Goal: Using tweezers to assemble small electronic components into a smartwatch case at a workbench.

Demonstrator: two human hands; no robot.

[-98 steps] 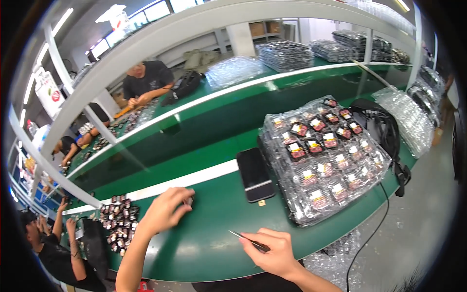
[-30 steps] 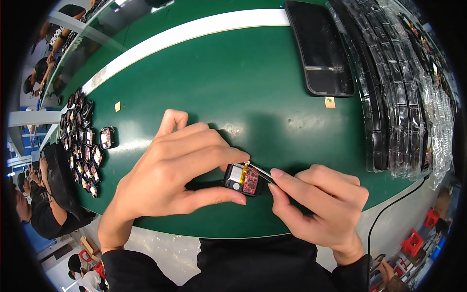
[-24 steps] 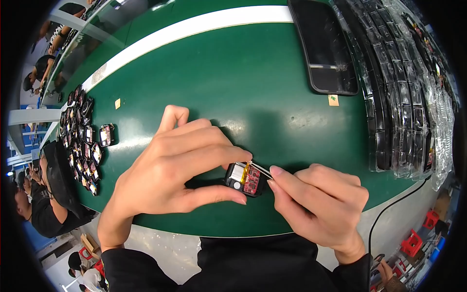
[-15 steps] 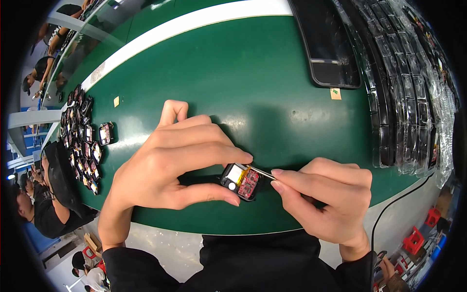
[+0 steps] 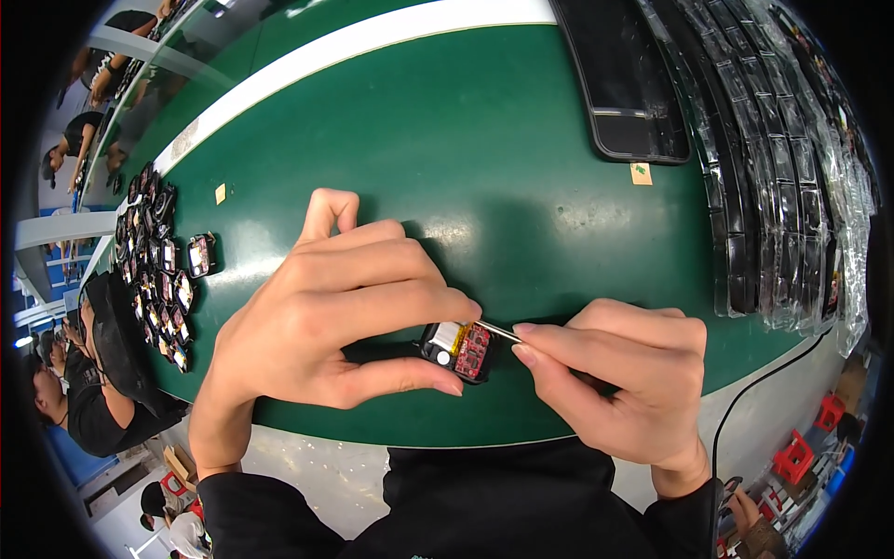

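Between the thumb and index finger of my left hand (image 5: 326, 307) is a small black device housing (image 5: 454, 352), its inside facing up. In it I see a red circuit board, a silver battery with yellow tape, and a white round spot. My right hand (image 5: 619, 377) pinches a thin metal tool (image 5: 501, 332), perhaps tweezers. Its tip reaches the housing's upper edge beside my left index fingertip, which partly hides it. One similar opened device (image 5: 201, 254) lies by itself on the green table to the left.
Several opened devices (image 5: 158, 279) are heaped at the table's left edge. Stacked black trays in clear plastic (image 5: 778, 177) line the right side. A long black tray (image 5: 638, 93) lies at the far right, near a small paper piece (image 5: 641, 174). Co-workers sit beyond the left edge.
Both hands and the device have shifted very slightly. My left index fingertip has dropped a little, and the metal tool remains at the housing's upper edge.
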